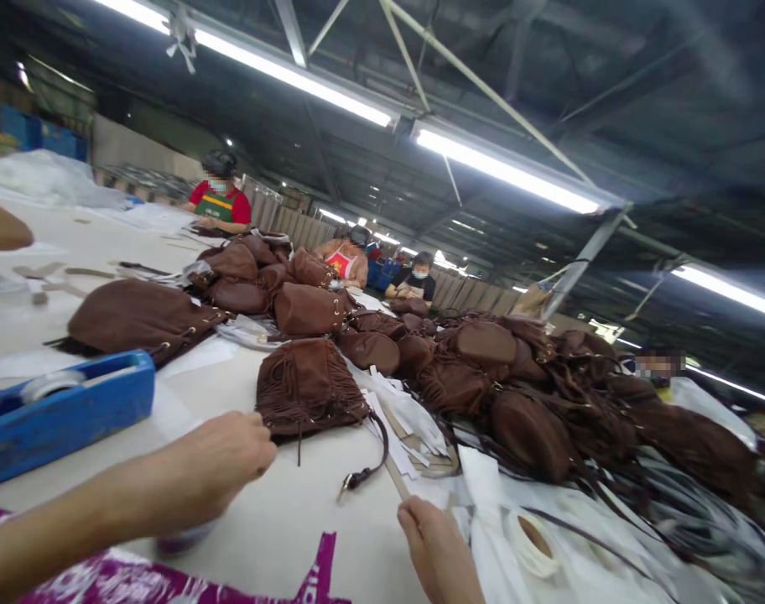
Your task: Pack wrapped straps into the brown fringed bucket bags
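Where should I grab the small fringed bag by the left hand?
I'd hold the body of the fringed bag, coming from the near side. Its fringe hangs loose and its strap trails off toward the right hand, so both would likely flop. Other bags crowd beyond it.

Long, straight white fluorescent tubes (294, 79) overhead glare, burnt out to pure white against a dim, dark-grey metal roof (672, 101). The broad white tabletop (370, 549) is softly lit, while deep shadow fills gaps among the heaped dark-brown, leathery bags (483, 350). Wide-angle stretching and blur smear the right edge; the distant person in red top and green apron (217, 204) looks soft.
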The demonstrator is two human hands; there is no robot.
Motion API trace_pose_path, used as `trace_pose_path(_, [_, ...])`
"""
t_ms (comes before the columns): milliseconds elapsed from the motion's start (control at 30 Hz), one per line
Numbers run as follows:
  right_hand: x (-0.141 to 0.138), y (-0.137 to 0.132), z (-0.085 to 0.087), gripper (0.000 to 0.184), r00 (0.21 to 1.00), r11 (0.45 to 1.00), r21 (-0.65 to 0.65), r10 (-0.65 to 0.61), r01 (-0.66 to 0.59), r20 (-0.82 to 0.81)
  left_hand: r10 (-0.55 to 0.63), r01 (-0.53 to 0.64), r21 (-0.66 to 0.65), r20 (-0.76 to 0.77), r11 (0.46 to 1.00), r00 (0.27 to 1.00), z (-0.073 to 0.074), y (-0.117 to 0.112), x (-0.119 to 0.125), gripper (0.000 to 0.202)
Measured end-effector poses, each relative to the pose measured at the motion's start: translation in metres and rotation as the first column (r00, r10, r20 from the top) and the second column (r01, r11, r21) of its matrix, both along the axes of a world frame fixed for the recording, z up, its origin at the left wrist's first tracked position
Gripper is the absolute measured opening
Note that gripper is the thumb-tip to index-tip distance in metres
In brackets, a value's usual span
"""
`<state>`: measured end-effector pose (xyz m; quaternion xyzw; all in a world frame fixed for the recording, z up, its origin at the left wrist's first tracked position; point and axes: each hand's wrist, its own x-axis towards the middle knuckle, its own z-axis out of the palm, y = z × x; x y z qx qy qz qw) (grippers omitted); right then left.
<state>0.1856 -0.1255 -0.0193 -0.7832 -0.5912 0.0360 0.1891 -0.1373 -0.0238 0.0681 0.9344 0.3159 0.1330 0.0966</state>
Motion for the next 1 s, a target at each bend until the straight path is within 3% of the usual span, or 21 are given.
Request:
trace_pose_path(100, [0.001, 0.007, 0.004, 0.029, 0.985, 0.987, -0.136, -0.058, 0.08, 0.166, 0.031, -0.033, -0.055, -0.034, 0.998, 0.999, -0.016, -0.009, 0.073, 0.016])
trace_pose_path(200, [0.008, 0.001, 0.008, 0.028, 0.982, 0.982, -0.156, -0.075, 0.103, 0.176, 0.139, -0.131, -0.197, 0.027, 0.972, 0.99, -0.047, -0.008, 0.149, 0.016])
trace_pose_path(267, [0.023, -0.009, 0.014, 0.029, 0.976, 0.979, -0.154, -0.106, 0.137, 0.191, 0.197, -0.178, -0.245, 0.055, 0.953, 0.979, -0.066, -0.001, 0.184, 0.011])
trace_pose_path(367, [0.061, -0.029, 0.029, 0.029, 0.956, 0.963, -0.144, -0.192, 0.227, 0.221, 0.226, -0.175, -0.333, 0.12, 0.926, 0.967, -0.083, 0.011, 0.205, 0.006])
trace_pose_path(467, [0.101, -0.049, 0.042, 0.031, 0.927, 0.937, -0.147, -0.273, 0.317, 0.257, 0.197, -0.099, -0.472, 0.163, 0.876, 0.967, -0.091, 0.018, 0.201, 0.005])
trace_pose_path(500, [0.111, -0.055, 0.043, 0.031, 0.919, 0.929, -0.156, -0.289, 0.337, 0.267, 0.181, -0.045, -0.568, 0.184, 0.822, 0.966, -0.093, 0.02, 0.198, 0.004])
trace_pose_path(533, [0.118, -0.06, 0.042, 0.031, 0.913, 0.92, -0.17, -0.298, 0.352, 0.277, 0.177, 0.018, -0.68, 0.217, 0.733, 0.96, -0.095, 0.021, 0.195, 0.002])
trace_pose_path(633, [0.127, -0.071, 0.026, 0.024, 0.899, 0.893, -0.234, -0.303, 0.384, 0.317, 0.262, 0.211, -0.896, 0.329, 0.391, 0.907, -0.101, 0.024, 0.192, 0.011])
trace_pose_path(667, [0.127, -0.073, 0.019, 0.023, 0.893, 0.883, -0.256, -0.302, 0.394, 0.334, 0.293, 0.243, -0.913, 0.343, 0.327, 0.892, -0.102, 0.025, 0.193, 0.014])
trace_pose_path(700, [0.126, -0.075, 0.011, 0.024, 0.887, 0.872, -0.274, -0.301, 0.404, 0.351, 0.305, 0.248, -0.918, 0.343, 0.311, 0.888, -0.104, 0.025, 0.194, 0.016])
trace_pose_path(800, [0.121, -0.079, -0.004, 0.033, 0.878, 0.861, -0.298, -0.288, 0.412, 0.383, 0.289, 0.236, -0.911, 0.34, 0.339, 0.895, -0.107, 0.025, 0.198, 0.02])
trace_pose_path(933, [0.117, -0.086, -0.001, 0.035, 0.932, 0.906, -0.305, -0.199, 0.292, 0.302, 0.254, 0.203, -0.887, 0.327, 0.414, 0.91, -0.107, 0.024, 0.199, 0.013])
trace_pose_path(1000, [0.117, -0.096, 0.001, 0.03, 0.955, 0.924, -0.304, -0.155, 0.231, 0.255, 0.23, 0.123, -0.854, 0.27, 0.505, 0.935, -0.102, 0.022, 0.196, 0.006])
